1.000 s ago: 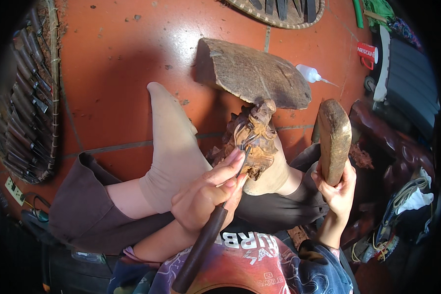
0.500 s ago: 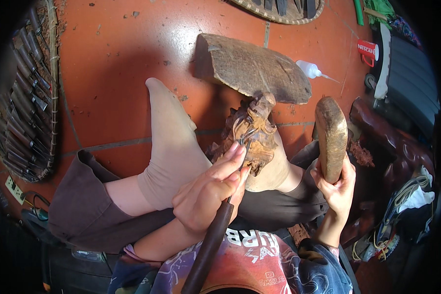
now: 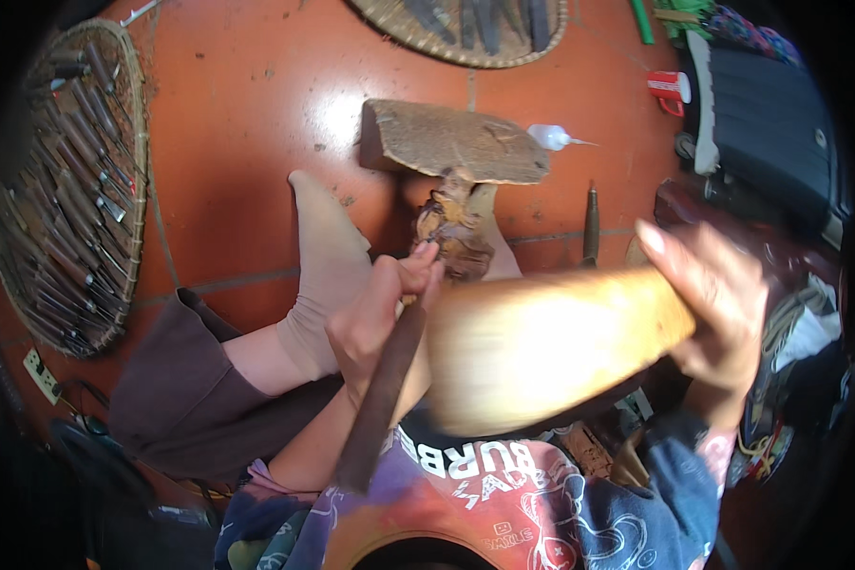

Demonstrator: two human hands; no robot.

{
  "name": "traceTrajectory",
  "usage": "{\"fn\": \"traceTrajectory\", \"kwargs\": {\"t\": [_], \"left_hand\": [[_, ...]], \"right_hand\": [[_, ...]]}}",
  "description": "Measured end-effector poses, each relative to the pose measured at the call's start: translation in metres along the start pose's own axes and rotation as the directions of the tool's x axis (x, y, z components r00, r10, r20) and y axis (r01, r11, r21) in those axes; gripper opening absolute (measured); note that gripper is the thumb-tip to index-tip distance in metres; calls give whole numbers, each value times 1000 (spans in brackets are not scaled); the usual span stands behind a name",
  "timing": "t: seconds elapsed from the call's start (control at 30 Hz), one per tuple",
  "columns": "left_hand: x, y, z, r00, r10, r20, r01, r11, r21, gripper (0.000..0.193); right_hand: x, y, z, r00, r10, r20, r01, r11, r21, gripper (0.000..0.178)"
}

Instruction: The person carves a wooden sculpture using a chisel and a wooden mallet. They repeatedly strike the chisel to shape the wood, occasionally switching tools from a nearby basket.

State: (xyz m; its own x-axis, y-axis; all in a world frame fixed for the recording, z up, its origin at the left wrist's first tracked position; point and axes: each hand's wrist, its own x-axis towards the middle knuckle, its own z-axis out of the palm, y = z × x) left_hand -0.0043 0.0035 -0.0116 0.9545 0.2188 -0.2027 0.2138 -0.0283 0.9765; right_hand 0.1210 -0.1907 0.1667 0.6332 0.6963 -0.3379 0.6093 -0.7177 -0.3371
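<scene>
Carving of knobbly brown and honey-coloured wood (image 3: 451,228), positioned between the person's two feet, close beside the right one; the left foot wears a plain beige sock (image 3: 323,233). The carving's upper end meets, in this view, the near edge of a rough, grey-brown half-round log (image 3: 456,141) (whether the two touch cannot be told). Left hand (image 3: 366,309): the fingers are clenched round a slender chisel with a dark brown, cylindrical handle (image 3: 382,404), which slants back toward the body; the fingertips lie at the carving's lower part, and the cutting edge is too small to make out. Right hand (image 3: 717,294): the fingers grasp one end of a thick, pale brown wooden mallet (image 3: 560,347) (blurred, and bright where light falls on it), which extends leftward above the lap, its other end appearing just beside the chisel's handle. Surroundings: on the orange-red tiled floor (image 3: 247,123), a white plastic bottle with a thin nozzle (image 3: 546,137) lies near the log's right end, with a red cylindrical mug (image 3: 670,86) farther right. At left, a woven tan tray (image 3: 141,190) bears many dark-handled tools (image 3: 81,199); a second woven tray (image 3: 484,63) shows at the upper edge.
</scene>
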Motion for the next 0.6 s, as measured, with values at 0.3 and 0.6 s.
{"fn": "traceTrajectory", "kwargs": {"t": [0.3,0.6], "left_hand": [[2,-7,0,996,77,40,-81,992,98,5],[2,-11,-6,950,250,187,-312,751,582,8]], "right_hand": [[56,-32,-59,881,-465,87,440,738,-511,58],[79,-45,-40,777,-621,107,551,588,-592,56]]}}
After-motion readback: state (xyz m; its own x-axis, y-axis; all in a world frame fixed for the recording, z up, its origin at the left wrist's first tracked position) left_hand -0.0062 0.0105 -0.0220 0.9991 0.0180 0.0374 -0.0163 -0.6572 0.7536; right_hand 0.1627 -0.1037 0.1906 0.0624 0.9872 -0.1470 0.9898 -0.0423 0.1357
